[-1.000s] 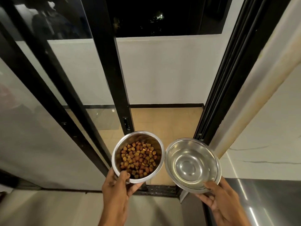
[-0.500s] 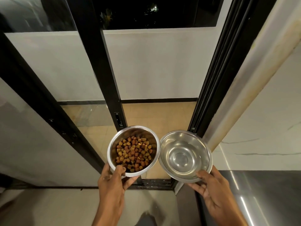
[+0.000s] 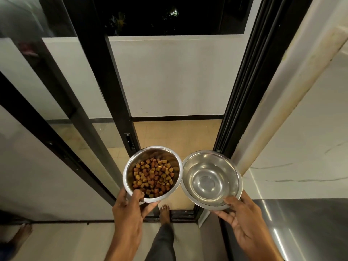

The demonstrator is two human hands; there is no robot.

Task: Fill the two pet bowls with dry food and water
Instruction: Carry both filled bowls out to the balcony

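Observation:
My left hand point(image 3: 129, 213) grips the near rim of a steel food bowl point(image 3: 130, 167), thumb over the edge; brown dry food point(image 3: 153, 176) covers its bottom. My right hand point(image 3: 243, 221) holds a wider, shallower steel bowl point(image 3: 233, 178) by its near rim, with clear water point(image 3: 205, 182) in it. Both bowls are carried level, side by side and almost touching, above the door threshold.
A black-framed sliding glass door point(image 3: 105, 91) stands open on the left, its fixed frame point(image 3: 243, 102) on the right. Beyond lie a tan tiled balcony floor point(image 3: 175, 136) and a white parapet wall point(image 3: 165, 76). My bare foot point(image 3: 164, 213) steps at the track point(image 3: 182, 214).
The doorway has come nearer and the view tilted down. My leg and bare foot have come into view at the track. Both bowls stay held as before.

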